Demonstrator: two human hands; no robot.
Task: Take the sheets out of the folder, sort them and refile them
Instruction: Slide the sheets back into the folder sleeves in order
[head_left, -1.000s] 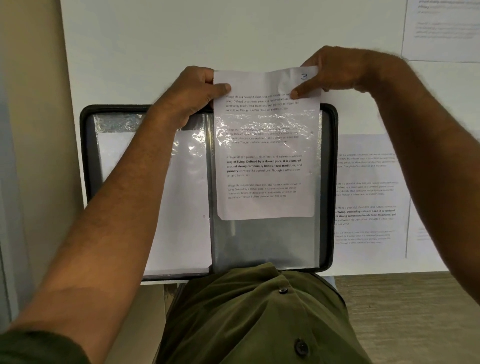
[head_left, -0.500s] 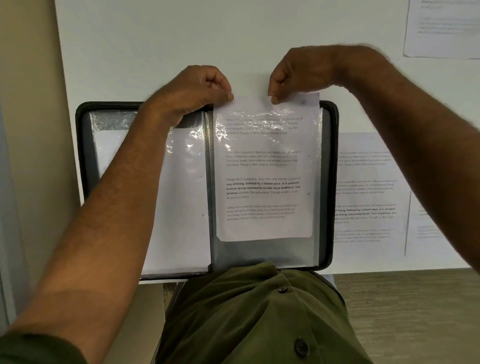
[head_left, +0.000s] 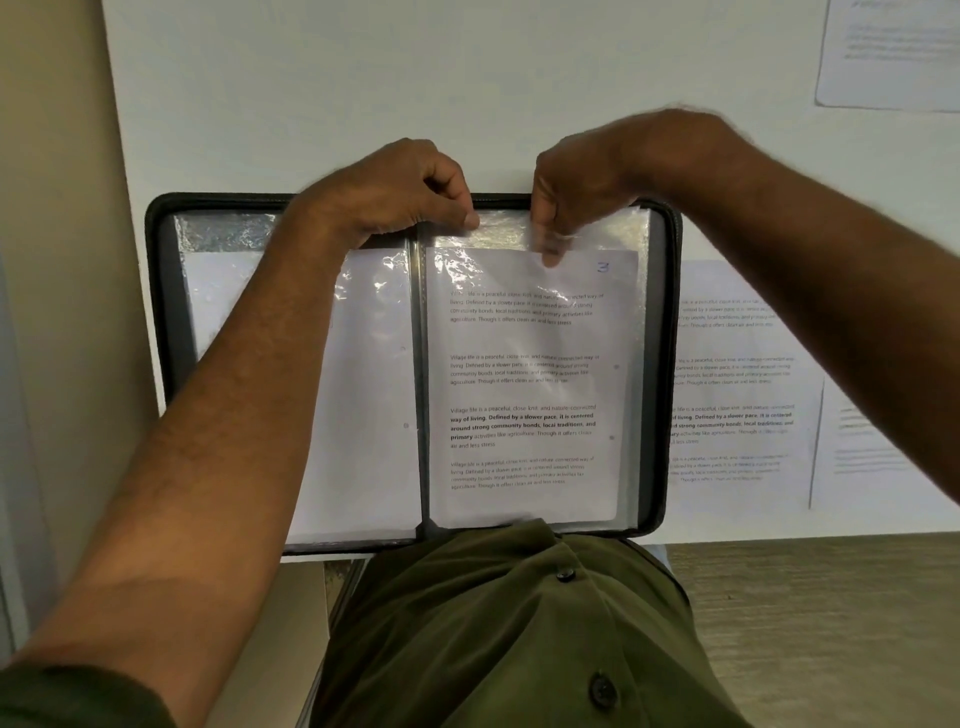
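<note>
A white table (head_left: 311, 93) holds my open folder (head_left: 156, 322); loose sheets (head_left: 737, 374) lie beside it, probably waiting their turn; my left hand (head_left: 400, 192) pinches the clear sleeve (head_left: 631, 364) mouth open, I judge; my right hand (head_left: 576, 192) reaches in, fingertips blurred, apparently pinching the sheet (head_left: 524, 389) marked 3, now fully inside.

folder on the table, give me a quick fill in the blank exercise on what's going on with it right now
1. The sheet inside the clear sleeve of the open folder has the handwritten number ____ in its top corner.
2. The left hand pinches the sleeve's ____ edge.
3. The right hand has its fingers pointing down at the sheet's top ____.
4. More printed sheets lie on the table on the folder's ____ side.

Missing words: 3; top; edge; right
</note>
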